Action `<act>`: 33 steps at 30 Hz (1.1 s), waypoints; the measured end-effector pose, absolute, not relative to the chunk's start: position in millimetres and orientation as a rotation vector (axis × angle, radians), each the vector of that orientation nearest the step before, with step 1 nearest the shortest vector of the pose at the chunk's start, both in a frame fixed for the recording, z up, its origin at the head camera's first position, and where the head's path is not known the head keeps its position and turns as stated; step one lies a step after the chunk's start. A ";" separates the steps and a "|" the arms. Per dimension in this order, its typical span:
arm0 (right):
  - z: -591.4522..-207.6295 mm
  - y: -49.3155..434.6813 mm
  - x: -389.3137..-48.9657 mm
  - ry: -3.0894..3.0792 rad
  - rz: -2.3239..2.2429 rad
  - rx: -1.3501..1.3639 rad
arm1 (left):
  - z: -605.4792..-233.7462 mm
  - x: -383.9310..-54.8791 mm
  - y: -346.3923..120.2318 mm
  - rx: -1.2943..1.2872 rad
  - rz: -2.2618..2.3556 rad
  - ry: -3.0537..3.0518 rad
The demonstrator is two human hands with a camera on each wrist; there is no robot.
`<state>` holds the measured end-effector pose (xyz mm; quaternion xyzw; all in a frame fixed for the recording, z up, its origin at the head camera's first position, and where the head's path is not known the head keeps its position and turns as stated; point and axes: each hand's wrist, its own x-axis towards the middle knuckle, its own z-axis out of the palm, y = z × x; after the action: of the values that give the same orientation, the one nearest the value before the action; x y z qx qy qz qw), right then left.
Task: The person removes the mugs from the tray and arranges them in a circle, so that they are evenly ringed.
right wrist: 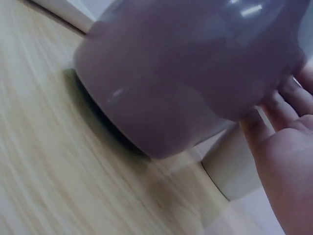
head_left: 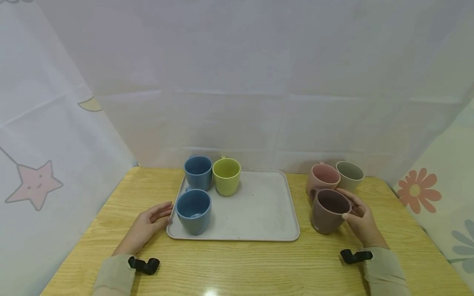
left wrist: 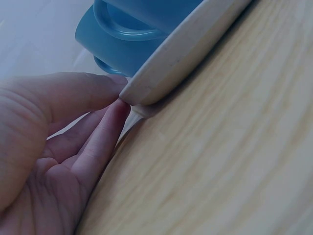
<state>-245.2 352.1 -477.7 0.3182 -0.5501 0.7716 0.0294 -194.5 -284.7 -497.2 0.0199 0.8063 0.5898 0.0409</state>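
My right hand (head_left: 361, 218) grips a dark mauve mug (head_left: 327, 220) by its side, thumb near the rim and fingers round the back. A shadow shows under the mug's base in the right wrist view; whether it touches the table I cannot tell. At the left edge of the pale tray (head_left: 255, 213), my left hand (head_left: 149, 222) pinches the rim between thumb and fingers, as the left wrist view shows. On the tray's left part stand a front blue mug (head_left: 194, 218), a rear blue mug (head_left: 198, 174) and a yellow-green mug (head_left: 226, 179).
Behind the mauve mug stand a pink mug (head_left: 318, 183) and a grey-green mug (head_left: 351, 176), close together on the wooden table (head_left: 240, 267). A white cloth (head_left: 229, 82) hangs along the table's back edge, with printed cloths at both sides.
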 end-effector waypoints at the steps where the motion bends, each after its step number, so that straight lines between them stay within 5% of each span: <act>1: -478.7 353.6 -246.2 -1.670 2.395 1.019 | -497.3 -194.4 -284.7 0.062 1.806 2.468; 8: -485.8 360.3 -253.3 -1.540 2.490 1.226 | -497.4 -195.2 -285.1 0.074 1.804 2.472; 25: -481.8 366.3 -252.6 -1.606 2.476 1.242 | -498.6 -194.8 -285.6 0.079 1.806 2.458; 33: -451.3 357.3 -241.1 -1.885 2.116 0.695 | -498.0 -193.9 -285.7 0.079 1.800 2.465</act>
<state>-241.1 357.3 -451.3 0.2368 -0.6420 0.7207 0.1114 -193.9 -285.7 -498.0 0.0257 0.8066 0.5889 0.0440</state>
